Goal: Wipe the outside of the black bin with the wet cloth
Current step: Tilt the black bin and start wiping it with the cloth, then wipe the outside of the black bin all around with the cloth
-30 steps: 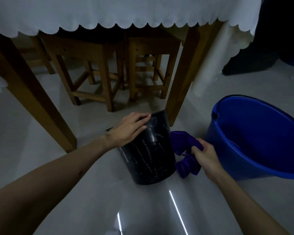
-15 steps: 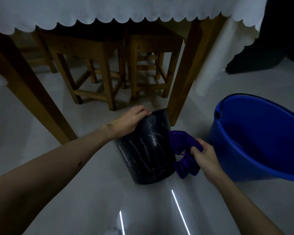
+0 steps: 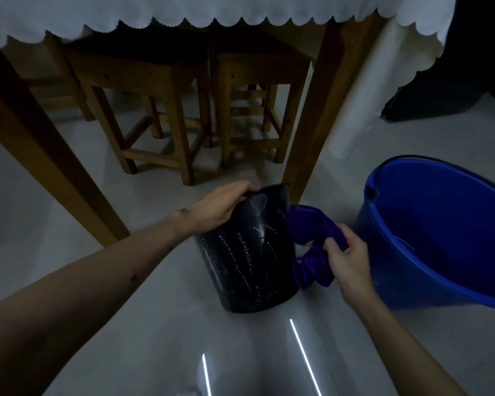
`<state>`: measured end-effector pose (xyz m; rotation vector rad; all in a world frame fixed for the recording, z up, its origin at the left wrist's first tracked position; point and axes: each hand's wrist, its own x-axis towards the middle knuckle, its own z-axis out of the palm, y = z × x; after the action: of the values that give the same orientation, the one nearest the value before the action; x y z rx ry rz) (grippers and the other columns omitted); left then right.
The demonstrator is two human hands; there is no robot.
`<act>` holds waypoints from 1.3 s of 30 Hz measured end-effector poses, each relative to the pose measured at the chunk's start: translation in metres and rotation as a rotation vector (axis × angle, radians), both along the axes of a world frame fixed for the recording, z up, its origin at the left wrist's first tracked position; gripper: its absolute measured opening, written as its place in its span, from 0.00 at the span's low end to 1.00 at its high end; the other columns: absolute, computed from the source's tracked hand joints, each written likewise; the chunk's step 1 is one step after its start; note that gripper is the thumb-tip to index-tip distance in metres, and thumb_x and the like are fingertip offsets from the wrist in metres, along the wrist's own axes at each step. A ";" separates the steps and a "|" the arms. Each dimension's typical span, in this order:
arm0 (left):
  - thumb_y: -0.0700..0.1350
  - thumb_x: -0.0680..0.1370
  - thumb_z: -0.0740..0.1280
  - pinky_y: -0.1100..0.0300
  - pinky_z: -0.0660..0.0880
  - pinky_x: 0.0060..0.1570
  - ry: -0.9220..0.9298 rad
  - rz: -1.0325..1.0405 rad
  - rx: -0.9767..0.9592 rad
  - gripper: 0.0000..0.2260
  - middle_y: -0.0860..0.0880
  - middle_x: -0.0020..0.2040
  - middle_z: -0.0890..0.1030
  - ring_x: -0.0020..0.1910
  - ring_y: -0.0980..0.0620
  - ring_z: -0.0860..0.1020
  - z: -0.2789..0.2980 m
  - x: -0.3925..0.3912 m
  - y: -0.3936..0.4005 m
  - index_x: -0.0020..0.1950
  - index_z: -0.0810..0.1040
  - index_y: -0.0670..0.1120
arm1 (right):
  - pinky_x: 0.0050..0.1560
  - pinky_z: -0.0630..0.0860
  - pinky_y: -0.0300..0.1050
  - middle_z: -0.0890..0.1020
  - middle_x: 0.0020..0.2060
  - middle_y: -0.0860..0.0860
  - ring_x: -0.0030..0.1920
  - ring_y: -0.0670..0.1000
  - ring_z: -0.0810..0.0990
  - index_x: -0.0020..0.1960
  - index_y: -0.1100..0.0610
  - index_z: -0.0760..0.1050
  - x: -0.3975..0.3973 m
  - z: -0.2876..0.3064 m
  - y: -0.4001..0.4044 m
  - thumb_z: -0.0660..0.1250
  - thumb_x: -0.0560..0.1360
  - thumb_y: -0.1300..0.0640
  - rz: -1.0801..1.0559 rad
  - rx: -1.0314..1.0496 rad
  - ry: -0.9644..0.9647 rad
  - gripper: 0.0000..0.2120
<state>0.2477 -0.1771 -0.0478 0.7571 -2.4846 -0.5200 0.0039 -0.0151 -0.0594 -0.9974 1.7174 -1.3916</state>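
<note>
The black bin stands on the grey floor, tilted away from me, its near side streaked with water drops. My left hand grips its upper rim on the left, fingers curled over the edge. The wet purple cloth hangs bunched against the bin's right side. My right hand grips the cloth's lower part, just right of the bin.
A big blue bucket sits close on the right. A wooden table leg rises right behind the bin, another at left. Two wooden stools stand under the white tablecloth. Bare floor lies toward me.
My left hand has slid from the bin's side up to its rim. The bin tilted slightly away. The cloth and my right hand stayed at the bin's right side.
</note>
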 end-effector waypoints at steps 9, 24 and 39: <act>0.50 0.82 0.56 0.56 0.71 0.61 -0.044 0.003 -0.086 0.18 0.45 0.62 0.73 0.59 0.53 0.72 -0.011 0.008 -0.003 0.71 0.64 0.47 | 0.36 0.74 0.41 0.80 0.30 0.45 0.32 0.44 0.78 0.48 0.56 0.78 0.016 -0.001 -0.010 0.59 0.74 0.72 -0.006 -0.081 -0.009 0.14; 0.53 0.76 0.69 0.58 0.67 0.46 -0.238 0.090 0.187 0.14 0.53 0.49 0.73 0.47 0.55 0.72 0.007 -0.005 -0.013 0.52 0.65 0.54 | 0.35 0.75 0.38 0.83 0.34 0.47 0.35 0.46 0.80 0.50 0.49 0.78 0.034 -0.004 -0.003 0.59 0.75 0.72 0.064 -0.075 0.061 0.19; 0.51 0.76 0.69 0.53 0.75 0.45 -0.096 0.069 0.344 0.09 0.52 0.47 0.78 0.47 0.53 0.78 -0.002 -0.008 -0.023 0.50 0.71 0.54 | 0.73 0.60 0.43 0.67 0.73 0.54 0.70 0.58 0.66 0.72 0.55 0.68 0.034 -0.040 -0.020 0.69 0.70 0.63 0.395 -0.336 1.088 0.31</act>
<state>0.2398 -0.2000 -0.0494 1.0156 -2.4753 -0.9196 0.0381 -0.0349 -0.0990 -2.4394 1.8018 -0.9038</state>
